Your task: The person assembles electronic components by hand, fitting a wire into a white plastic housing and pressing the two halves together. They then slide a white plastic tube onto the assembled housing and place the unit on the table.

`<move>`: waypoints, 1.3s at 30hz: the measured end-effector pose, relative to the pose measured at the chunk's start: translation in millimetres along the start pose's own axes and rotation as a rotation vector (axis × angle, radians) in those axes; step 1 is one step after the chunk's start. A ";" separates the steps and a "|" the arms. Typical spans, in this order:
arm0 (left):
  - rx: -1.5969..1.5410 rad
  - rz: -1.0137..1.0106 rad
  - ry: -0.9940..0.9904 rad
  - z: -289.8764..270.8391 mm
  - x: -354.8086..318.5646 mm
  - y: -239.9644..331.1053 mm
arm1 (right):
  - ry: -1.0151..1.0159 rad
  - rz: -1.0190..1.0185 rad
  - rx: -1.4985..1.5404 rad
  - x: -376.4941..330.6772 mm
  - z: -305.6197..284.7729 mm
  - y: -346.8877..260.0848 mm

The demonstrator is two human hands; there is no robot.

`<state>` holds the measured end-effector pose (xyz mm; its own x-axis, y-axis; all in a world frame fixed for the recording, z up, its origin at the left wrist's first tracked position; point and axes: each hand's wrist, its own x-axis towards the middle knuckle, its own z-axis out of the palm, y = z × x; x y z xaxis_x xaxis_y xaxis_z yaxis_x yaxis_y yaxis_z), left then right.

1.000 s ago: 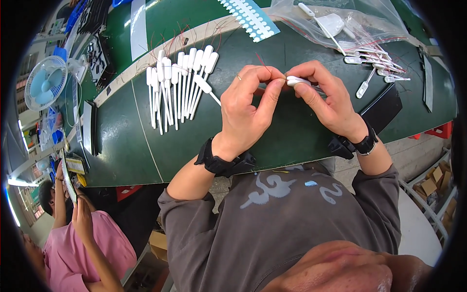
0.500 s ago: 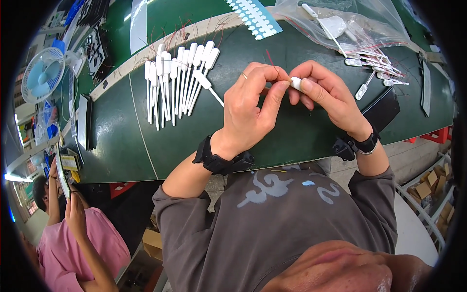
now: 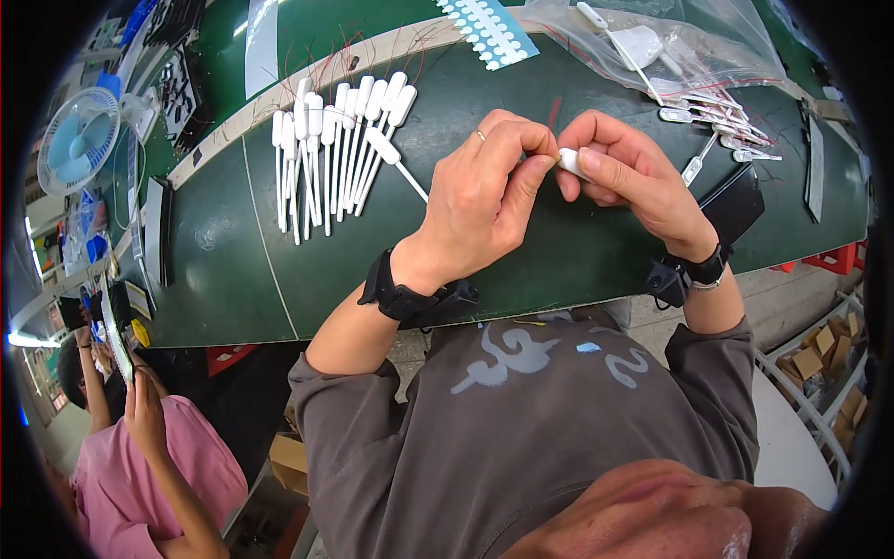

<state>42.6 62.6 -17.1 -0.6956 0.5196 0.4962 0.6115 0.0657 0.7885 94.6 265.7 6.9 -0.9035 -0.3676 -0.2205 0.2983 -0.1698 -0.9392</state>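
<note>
My right hand [image 3: 643,186] pinches a small white plastic piece [image 3: 570,162] between thumb and forefinger, over the bench. At the piece's left end, the thumb and forefinger of my left hand [image 3: 484,196] are pressed together on a thin red wire [image 3: 555,114], which stands up blurred behind the fingertips. The rest of the white piece is hidden in my right fingers. A white stick with a wide flat head [image 3: 383,146] lies beside my left hand, its lower end behind the hand. Farther left, several similar white sticks [image 3: 326,130] lie in a row, thin red wires trailing from their heads.
A sheet of white stickers [image 3: 489,37] lies at the far side of the green bench [image 3: 214,242]. A clear plastic bag [image 3: 717,42] and a pile of wired white parts [image 3: 722,116] are at the right, near a black panel [image 3: 736,200]. A co-worker in pink [image 3: 158,466] sits left.
The red wire's free end has swung right, from above my left fingers to above the gap between my hands. Both hands stay close together on the white piece and wire.
</note>
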 end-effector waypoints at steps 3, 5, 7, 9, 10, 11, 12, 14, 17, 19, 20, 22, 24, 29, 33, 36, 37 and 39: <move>-0.022 -0.034 -0.009 -0.7 -0.4 0.5 | -0.023 0.032 0.084 0.6 -1.9 -1.1; -0.063 -0.108 0.009 -0.4 -1.0 1.2 | -0.013 0.010 0.070 1.7 -2.4 1.4; -0.094 -0.143 0.024 0.5 -1.5 1.9 | -0.005 -0.002 0.063 1.5 -2.5 1.3; -0.157 -0.213 0.048 1.5 -1.8 3.1 | -0.025 0.018 0.069 -0.2 -2.3 -0.5; -0.161 -0.209 0.044 1.9 -1.7 4.3 | -0.032 0.028 0.071 -1.5 -2.2 -1.1; -0.227 -0.286 0.117 2.1 -1.6 6.2 | -0.024 0.025 0.070 -1.3 -2.6 -0.7; -0.296 -0.362 0.185 4.0 -0.3 7.9 | -0.009 0.018 0.167 0.1 -5.6 0.7; -0.379 -0.430 0.234 6.8 0.7 9.7 | 0.028 -0.003 0.357 2.2 -11.6 3.1; -0.355 -0.484 0.064 -0.5 -7.1 3.7 | 0.265 -0.093 0.370 9.6 -7.1 5.3; -0.379 -0.516 -0.003 2.7 -6.5 2.8 | 0.372 -0.137 0.388 10.5 -7.2 9.0; -0.403 -0.551 -0.059 5.1 -5.9 2.5 | 0.341 -0.137 0.354 9.4 -9.2 11.2; -0.418 -0.594 -0.117 8.8 -4.7 3.5 | 0.271 -0.132 0.288 8.5 -11.1 15.5; -0.557 -0.677 -0.140 12.3 -2.6 5.3 | 0.251 -0.116 0.286 10.4 -9.3 18.7; -0.738 -0.821 -0.191 15.1 -3.0 4.7 | 0.216 -0.075 0.208 12.3 -4.5 26.2; -0.771 -0.872 -0.243 10.7 -4.8 1.0 | 0.227 -0.086 0.152 13.4 -2.2 28.9; -0.785 -0.871 -0.237 9.2 -5.2 0.4 | 0.218 -0.103 0.141 13.2 -2.2 27.5; -0.791 -0.870 -0.232 8.7 -5.4 0.6 | 0.199 -0.112 0.141 13.0 -2.1 26.0; -0.755 -0.865 -0.224 8.9 -6.3 0.1 | 0.182 -0.124 0.144 13.1 -0.7 26.2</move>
<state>50.4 67.0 -23.4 -0.6426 0.6928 -0.3273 -0.4647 -0.0127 0.8854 90.3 257.1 -20.8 -0.9725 -0.1674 -0.1617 0.2105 -0.3364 -0.9179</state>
